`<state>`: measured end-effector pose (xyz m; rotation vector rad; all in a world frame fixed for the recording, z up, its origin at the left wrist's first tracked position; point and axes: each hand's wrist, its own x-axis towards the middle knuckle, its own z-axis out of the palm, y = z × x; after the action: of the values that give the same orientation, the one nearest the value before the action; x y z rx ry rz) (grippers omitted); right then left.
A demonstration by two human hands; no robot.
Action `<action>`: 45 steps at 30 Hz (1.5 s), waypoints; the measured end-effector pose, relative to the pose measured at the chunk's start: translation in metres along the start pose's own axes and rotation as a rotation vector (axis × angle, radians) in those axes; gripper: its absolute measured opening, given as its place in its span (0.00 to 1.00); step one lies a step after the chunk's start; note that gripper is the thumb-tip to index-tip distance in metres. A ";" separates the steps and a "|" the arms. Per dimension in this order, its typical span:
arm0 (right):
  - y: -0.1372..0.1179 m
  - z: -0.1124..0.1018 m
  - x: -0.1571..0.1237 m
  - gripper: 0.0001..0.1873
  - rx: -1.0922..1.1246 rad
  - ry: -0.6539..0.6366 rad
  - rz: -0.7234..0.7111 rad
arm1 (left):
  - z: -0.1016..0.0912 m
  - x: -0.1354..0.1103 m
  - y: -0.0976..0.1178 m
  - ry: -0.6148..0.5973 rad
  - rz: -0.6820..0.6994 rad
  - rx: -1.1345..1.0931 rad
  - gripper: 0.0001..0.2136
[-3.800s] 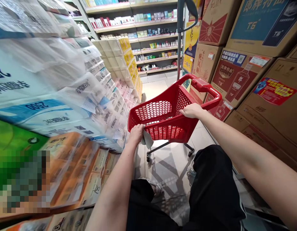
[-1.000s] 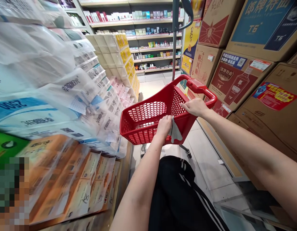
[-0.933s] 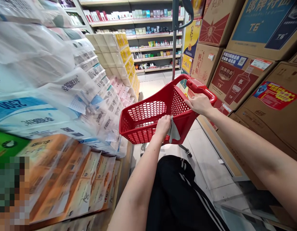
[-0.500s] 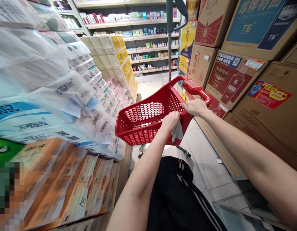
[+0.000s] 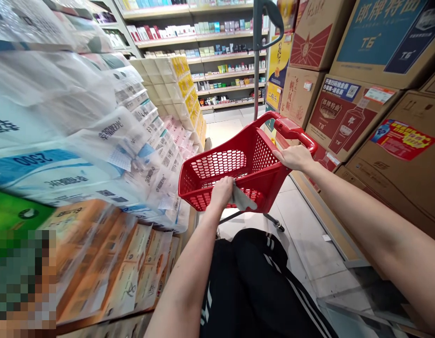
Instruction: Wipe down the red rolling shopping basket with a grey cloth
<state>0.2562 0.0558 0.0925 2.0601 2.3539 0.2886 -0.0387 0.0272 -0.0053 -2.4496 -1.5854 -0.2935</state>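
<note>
A red plastic shopping cart with perforated basket walls stands before me at an angle. My left hand is closed on a grey cloth and lies at the cart's near side rim. The cloth's loose end hangs over the outside of the basket wall. At the rear corner of the basket, below the push handle, my right hand is wrapped round the cart's red rim. Its fingertips curl over the inner side. The visible part of the basket's inside holds nothing I can make out.
Wrapped paper packs are stacked high on the left, with orange packs below. Cardboard cartons form a wall on the right. A grey pole rises behind the cart. Stocked shelves stand at the back.
My left hand has slid left along the cart's near rim, taking the cloth with it. My right hand keeps its grip at the rear corner. The view has shifted slightly.
</note>
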 end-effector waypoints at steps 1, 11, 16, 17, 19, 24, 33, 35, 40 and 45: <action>0.000 0.000 0.000 0.45 -0.004 0.005 -0.001 | 0.002 -0.008 -0.013 0.008 -0.020 0.021 0.11; 0.002 -0.002 0.004 0.43 -0.017 -0.019 0.009 | 0.011 -0.088 -0.137 -0.024 -0.191 0.142 0.10; 0.003 0.001 0.004 0.39 -0.033 0.037 -0.005 | 0.011 -0.100 -0.134 0.007 -0.186 0.189 0.11; -0.001 0.001 0.003 0.37 -0.035 0.091 -0.019 | 0.010 -0.100 -0.131 0.001 -0.182 0.187 0.11; -0.013 0.002 0.000 0.34 -0.029 0.220 -0.087 | 0.007 -0.098 -0.126 -0.009 -0.166 0.167 0.10; -0.064 0.011 -0.002 0.35 -0.004 0.014 -0.379 | 0.004 -0.082 -0.096 0.021 -0.076 0.084 0.11; -0.088 0.012 -0.004 0.41 -0.027 -0.124 -0.320 | 0.012 -0.014 0.010 0.120 -0.043 -0.013 0.11; -0.086 0.013 -0.006 0.41 -0.033 -0.105 -0.327 | 0.011 -0.016 0.008 0.118 -0.017 -0.030 0.11; -0.076 0.016 -0.009 0.40 -0.035 -0.066 -0.335 | 0.010 -0.056 -0.045 0.090 -0.026 0.010 0.10; -0.068 0.014 -0.008 0.38 -0.039 -0.088 -0.326 | 0.014 -0.107 -0.104 0.096 -0.228 -0.003 0.12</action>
<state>0.1924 0.0416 0.0685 1.5995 2.5516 0.2303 -0.1763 -0.0203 -0.0416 -2.2211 -1.8231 -0.4428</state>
